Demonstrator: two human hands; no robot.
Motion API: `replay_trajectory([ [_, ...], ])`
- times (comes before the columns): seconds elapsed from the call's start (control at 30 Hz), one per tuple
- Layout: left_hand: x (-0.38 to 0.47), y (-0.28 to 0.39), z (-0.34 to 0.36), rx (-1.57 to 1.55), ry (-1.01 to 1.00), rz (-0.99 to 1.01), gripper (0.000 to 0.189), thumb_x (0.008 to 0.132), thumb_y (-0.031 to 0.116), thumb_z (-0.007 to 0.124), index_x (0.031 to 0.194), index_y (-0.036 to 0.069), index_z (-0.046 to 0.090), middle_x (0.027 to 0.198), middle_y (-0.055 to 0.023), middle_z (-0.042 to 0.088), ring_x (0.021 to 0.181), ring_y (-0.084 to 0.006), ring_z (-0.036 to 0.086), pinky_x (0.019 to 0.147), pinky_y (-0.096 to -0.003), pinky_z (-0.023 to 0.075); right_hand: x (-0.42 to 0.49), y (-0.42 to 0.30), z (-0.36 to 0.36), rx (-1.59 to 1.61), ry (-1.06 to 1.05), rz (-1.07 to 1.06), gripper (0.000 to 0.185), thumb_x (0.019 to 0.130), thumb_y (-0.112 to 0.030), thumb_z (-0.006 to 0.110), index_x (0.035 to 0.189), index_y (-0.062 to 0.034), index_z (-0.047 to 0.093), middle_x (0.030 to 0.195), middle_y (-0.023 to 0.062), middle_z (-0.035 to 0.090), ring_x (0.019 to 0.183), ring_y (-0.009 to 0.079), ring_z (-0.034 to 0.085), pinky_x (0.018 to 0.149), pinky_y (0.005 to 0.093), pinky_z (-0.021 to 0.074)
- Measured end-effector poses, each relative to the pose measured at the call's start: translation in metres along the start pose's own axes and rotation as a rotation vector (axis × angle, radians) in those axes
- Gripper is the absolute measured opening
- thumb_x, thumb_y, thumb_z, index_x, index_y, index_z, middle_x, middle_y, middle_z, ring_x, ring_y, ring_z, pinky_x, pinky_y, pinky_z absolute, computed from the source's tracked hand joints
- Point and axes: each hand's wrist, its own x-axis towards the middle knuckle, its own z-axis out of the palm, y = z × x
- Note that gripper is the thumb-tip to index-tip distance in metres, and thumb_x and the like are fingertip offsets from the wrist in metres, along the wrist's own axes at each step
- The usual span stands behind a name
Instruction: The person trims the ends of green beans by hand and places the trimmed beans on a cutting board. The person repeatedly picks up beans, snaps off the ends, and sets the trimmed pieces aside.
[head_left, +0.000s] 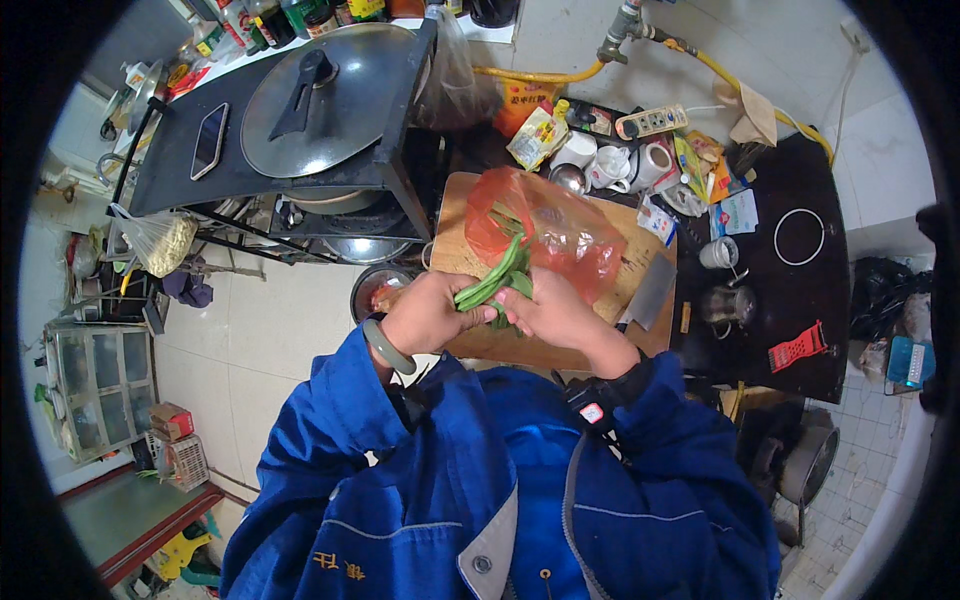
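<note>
My left hand grips a small bunch of long green beans above the near part of a wooden cutting board. From the other side, my right hand holds the same bunch, its thumb and fingers pressed around the lower end. A leaf-like green piece shows between the hands; its exact shape is partly hidden. Behind them a translucent red plastic bag lies open on the board, with more green stalks in its mouth. To the right rests a cleaver, blade flat on the board.
A dark bowl stands left of the board. Further left, a black rack carries a lidded pan and a phone. On the dark counter at right are a glass mug, a red grater and a power strip.
</note>
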Motion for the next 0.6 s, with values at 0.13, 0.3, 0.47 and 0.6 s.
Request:
replay_trajectory([
  [0.13,-0.002,0.0,-0.006,0.465,-0.098,0.135,0.02,0.08,0.019,0.074,0.092,0.003,0.069,0.064,-0.0055,0.062,0.059,-0.0107,0.051,0.058,-0.0296,0.0438,-0.006,0.005,-0.004,-0.251,-0.127,0.015,0.019,0.09,-0.02,0.054,0.086,-0.0014,0.058,0.065,0.0034,0.059,0.051,0.0133,0.058,0.05,0.0307,0.0452],
  [0.3,0.007,-0.016,-0.006,-0.481,-0.045,-0.086,0.028,0.087,0.03,0.068,0.09,0.002,0.066,0.076,-0.0003,0.065,0.061,-0.0083,0.056,0.056,-0.0239,0.0454,0.003,0.019,-0.008,0.436,0.002,0.075,0.024,0.09,-0.02,0.052,0.096,0.0014,0.06,0.075,0.0078,0.063,0.066,0.0166,0.064,0.057,0.0314,0.048],
  [0.47,0.016,-0.022,0.001,-0.814,0.024,-0.31,0.02,0.09,0.027,0.063,0.091,0.007,0.059,0.079,0.0006,0.062,0.059,-0.005,0.054,0.049,-0.0194,0.0413,0.007,0.039,0.002,0.78,-0.01,0.133,0.025,0.091,-0.022,0.05,0.103,-0.0026,0.061,0.081,0.006,0.06,0.07,0.0105,0.058,0.066,0.0263,0.0458],
  [0.6,0.024,-0.019,0.008,-0.871,0.258,-0.362,0.023,0.089,0.028,0.064,0.091,0.006,0.059,0.076,0.001,0.063,0.056,-0.0055,0.055,0.046,-0.018,0.04,0.013,0.044,0.018,0.63,-0.041,0.047,0.022,0.092,-0.027,0.057,0.101,-0.0075,0.061,0.074,-0.0013,0.057,0.061,0.0061,0.05,0.057,0.0196,0.0403],
])
